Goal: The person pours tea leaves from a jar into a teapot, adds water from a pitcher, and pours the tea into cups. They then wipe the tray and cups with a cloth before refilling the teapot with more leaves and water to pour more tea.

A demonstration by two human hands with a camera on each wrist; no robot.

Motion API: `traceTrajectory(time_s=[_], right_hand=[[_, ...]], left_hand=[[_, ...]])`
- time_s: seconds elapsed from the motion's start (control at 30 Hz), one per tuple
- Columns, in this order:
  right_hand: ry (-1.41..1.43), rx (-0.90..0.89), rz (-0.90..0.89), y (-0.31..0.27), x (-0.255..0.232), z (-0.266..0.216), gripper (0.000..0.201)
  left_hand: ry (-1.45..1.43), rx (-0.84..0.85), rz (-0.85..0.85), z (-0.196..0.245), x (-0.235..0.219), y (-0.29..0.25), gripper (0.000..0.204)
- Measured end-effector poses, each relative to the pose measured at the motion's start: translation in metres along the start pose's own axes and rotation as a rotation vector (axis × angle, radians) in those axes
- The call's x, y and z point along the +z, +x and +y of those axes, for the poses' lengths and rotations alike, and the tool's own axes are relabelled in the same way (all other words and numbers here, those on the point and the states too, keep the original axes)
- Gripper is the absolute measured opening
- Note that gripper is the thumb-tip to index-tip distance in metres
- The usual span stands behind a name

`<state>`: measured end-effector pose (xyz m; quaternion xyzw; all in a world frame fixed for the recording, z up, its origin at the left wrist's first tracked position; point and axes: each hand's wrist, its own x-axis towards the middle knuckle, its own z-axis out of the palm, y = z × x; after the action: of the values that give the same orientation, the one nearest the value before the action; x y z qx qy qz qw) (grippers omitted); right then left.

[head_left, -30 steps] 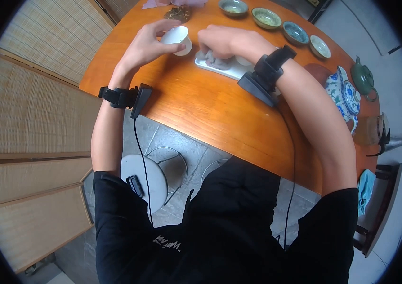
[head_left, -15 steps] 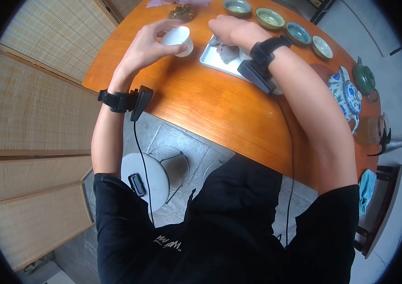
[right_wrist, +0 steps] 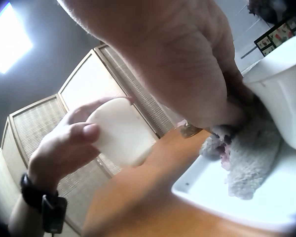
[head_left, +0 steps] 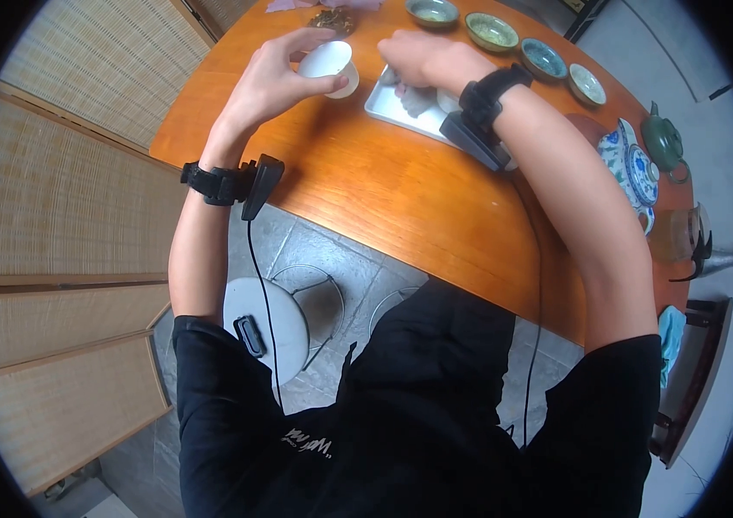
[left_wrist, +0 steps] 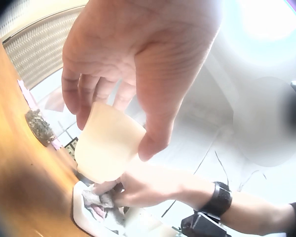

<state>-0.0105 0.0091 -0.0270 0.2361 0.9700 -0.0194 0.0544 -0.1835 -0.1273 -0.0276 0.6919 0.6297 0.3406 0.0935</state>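
Observation:
My left hand holds a white cup by its rim, thumb on the near side and fingers on the far side. The cup is raised above the table, its mouth tilted. In the left wrist view the cup hangs between thumb and fingertips. My right hand is over a white tray, fingers curled down onto a crumpled grey cloth and gripping it. Its fingertips are partly hidden by the hand and the cloth's folds. Beside the cloth on the tray stands another white cup.
Dry tea leaves lie in a heap at the back. Several small bowls line the far right. Along the right edge stand a blue-and-white teapot, a green teapot and a glass pitcher.
My right hand has moved away from me over the tray, and more of the tray's near side shows. My left hand has raised the cup slightly.

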Motion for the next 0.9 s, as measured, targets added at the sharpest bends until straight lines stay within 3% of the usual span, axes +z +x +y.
traceTrajectory(time_s=[0.1, 0.2, 0.3, 0.53, 0.63, 0.67, 0.73, 0.83, 0.9], right_hand=[[0.029, 0.075, 0.078, 0.006, 0.006, 0.003, 0.02], [0.159, 0.124, -0.155, 0.006, -0.006, -0.009, 0.017], [0.098, -0.119, -0.083, -0.005, 0.0, -0.012, 0.014], [0.074, -0.093, -0.247, -0.007, -0.017, -0.016, 0.029], [0.034, -0.14, -0.154, 0.01, -0.024, 0.015, 0.035], [0.182, -0.241, -0.146, 0.027, -0.013, 0.049, 0.039], [0.352, -0.34, 0.173, -0.002, -0.046, 0.056, 0.031], [0.498, -0.159, 0.345, -0.041, -0.082, 0.047, 0.03], [0.42, -0.096, 0.468, -0.066, -0.104, 0.044, 0.03]], left_hand=[[0.007, 0.02, 0.055, -0.002, 0.0, -0.002, 0.063], [-0.017, -0.014, 0.059, -0.001, -0.002, -0.003, 0.064], [0.011, -0.017, 0.093, -0.005, -0.001, -0.001, 0.065], [-0.002, -0.012, 0.065, 0.002, 0.003, 0.005, 0.065], [-0.009, 0.004, 0.06, 0.005, 0.003, 0.007, 0.065], [-0.008, 0.009, 0.06, 0.007, 0.002, 0.007, 0.066], [-0.011, 0.027, 0.045, 0.009, 0.004, 0.008, 0.066], [-0.025, 0.069, 0.001, 0.007, 0.013, 0.018, 0.065], [-0.03, 0.088, -0.038, 0.006, 0.022, 0.028, 0.065]])
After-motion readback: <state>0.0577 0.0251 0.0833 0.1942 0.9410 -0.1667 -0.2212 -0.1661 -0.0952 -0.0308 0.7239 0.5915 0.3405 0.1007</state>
